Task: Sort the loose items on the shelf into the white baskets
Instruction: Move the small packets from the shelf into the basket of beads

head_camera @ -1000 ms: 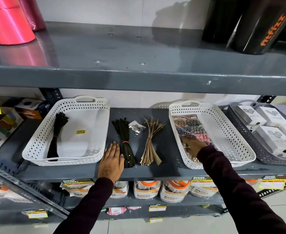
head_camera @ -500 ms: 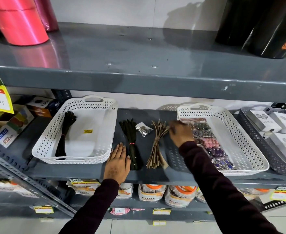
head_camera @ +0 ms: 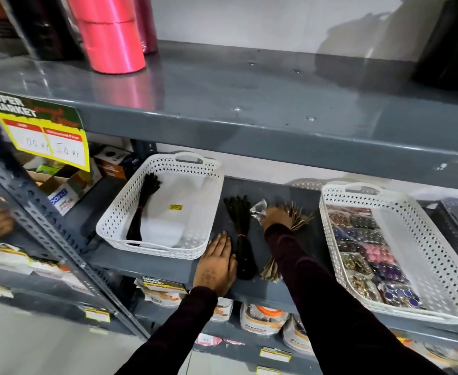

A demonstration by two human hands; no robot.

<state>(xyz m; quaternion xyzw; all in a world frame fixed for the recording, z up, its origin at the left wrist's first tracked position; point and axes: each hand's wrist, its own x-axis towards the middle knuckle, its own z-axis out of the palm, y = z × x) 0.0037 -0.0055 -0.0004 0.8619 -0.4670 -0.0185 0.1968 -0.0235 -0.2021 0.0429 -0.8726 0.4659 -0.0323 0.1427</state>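
Baskets hold some things already: left basket (head_camera: 152,239) one dark bundle (head_camera: 142,205), right basket (head_camera: 438,269) shiny packs. Between them, I see my right hand (head_camera: 274,216) curling on a clear packet (head_camera: 257,209); grip unclear. My left hand (head_camera: 217,266) lies flat, fingers (head_camera: 221,240) together, beside the loose dark bundle (head_camera: 241,234) and tan bundle (head_camera: 284,239).

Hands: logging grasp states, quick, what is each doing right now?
Left hand: open, flat on the shelf edge, holding nothing.
Right hand: over the tan bundle; grip cannot be told.
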